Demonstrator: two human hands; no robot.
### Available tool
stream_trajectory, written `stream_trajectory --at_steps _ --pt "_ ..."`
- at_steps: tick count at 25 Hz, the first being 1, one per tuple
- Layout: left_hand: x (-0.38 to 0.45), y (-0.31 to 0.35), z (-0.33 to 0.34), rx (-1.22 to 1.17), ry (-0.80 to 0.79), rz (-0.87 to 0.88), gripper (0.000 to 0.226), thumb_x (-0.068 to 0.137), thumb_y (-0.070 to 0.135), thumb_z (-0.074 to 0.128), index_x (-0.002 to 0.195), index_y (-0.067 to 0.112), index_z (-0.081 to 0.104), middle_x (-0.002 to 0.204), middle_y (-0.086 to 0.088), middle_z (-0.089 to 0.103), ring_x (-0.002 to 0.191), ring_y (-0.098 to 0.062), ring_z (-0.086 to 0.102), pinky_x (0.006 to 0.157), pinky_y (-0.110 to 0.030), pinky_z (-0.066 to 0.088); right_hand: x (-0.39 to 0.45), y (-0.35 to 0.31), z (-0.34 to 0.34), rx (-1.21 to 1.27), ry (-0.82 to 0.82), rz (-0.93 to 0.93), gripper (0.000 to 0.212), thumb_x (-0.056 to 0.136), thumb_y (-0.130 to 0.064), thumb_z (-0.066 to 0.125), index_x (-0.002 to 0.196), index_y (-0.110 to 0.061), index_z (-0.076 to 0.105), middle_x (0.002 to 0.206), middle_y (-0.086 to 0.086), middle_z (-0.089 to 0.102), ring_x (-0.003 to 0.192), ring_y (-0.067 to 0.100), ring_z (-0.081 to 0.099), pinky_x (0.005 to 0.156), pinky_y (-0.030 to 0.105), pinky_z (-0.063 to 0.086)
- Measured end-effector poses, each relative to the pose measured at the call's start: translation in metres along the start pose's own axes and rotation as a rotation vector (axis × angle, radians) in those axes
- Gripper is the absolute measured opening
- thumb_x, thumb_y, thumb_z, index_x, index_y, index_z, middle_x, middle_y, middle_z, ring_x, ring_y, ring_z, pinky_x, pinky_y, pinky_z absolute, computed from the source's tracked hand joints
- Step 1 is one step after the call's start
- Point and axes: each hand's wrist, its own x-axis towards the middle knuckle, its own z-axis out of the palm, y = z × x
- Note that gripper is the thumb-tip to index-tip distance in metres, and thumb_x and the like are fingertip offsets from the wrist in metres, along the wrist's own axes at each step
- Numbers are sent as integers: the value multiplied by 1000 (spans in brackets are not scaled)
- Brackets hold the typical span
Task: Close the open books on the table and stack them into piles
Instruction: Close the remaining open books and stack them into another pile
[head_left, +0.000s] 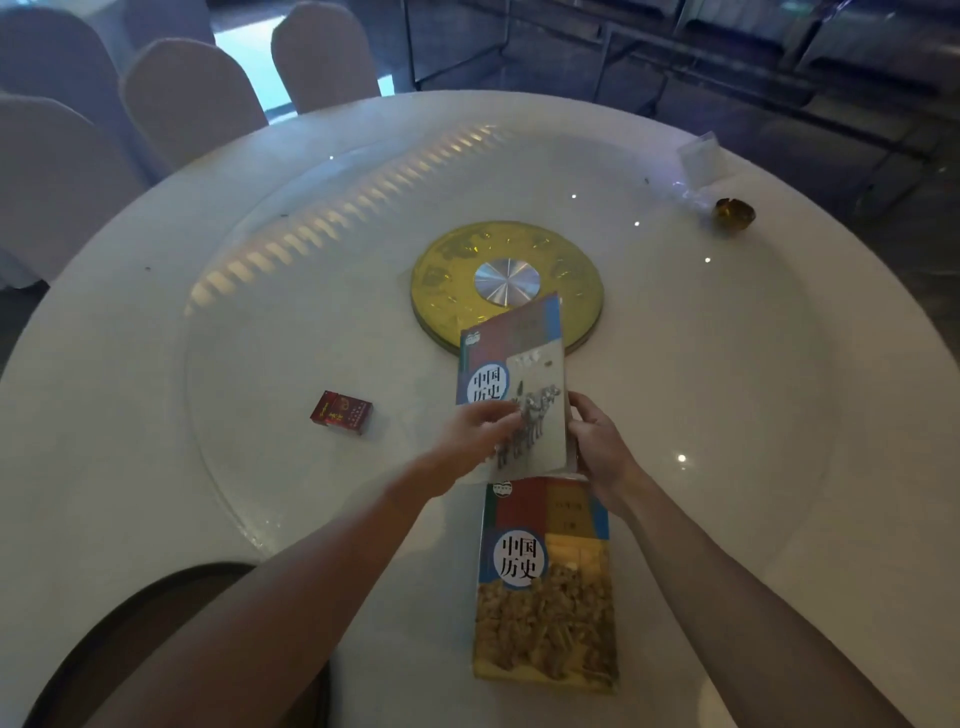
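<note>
two hands pinch the closed grey horse-cover textbook (519, 395), left hand (475, 434) and right hand (597, 441) at its near end; beyond them its far end could sag and slip, missing the yellow-cover textbook (545, 587) lying nearer than both hands.

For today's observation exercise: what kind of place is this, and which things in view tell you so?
Probably a restaurant banquet room: a large round white table carries a glass turntable with a gold centre disc, and chairs in white fabric covers stand around it.
</note>
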Motion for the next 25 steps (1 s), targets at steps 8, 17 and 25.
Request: stream_trajectory --at_steps 8,17,25 --pt "-22 -22 -20 -7 239 -266 49 93 28 65 134 3 53 121 -15 59 101 -27 65 84 -36 54 -50 -5 -17 291 -101 18 30 104 -15 55 133 -17 62 116 15 74 97 32 73 73 45 63" --pt "-68 -76 15 -344 11 -213 11 94 -2 60 100 6 63 92 -9 64 75 -14 63 65 -24 58 -86 47 -57 298 -31 97 37 104 -10 52 138 -19 64 133 11 72 110 27 72 79 44 64" --pt "-89 -103 48 -225 -24 -300 15 94 16 67 108 17 63 95 -2 69 71 -9 72 59 -22 57 -102 92 -70 315 39 206 39 102 -5 52 133 -23 66 124 8 77 109 29 74 88 51 60"
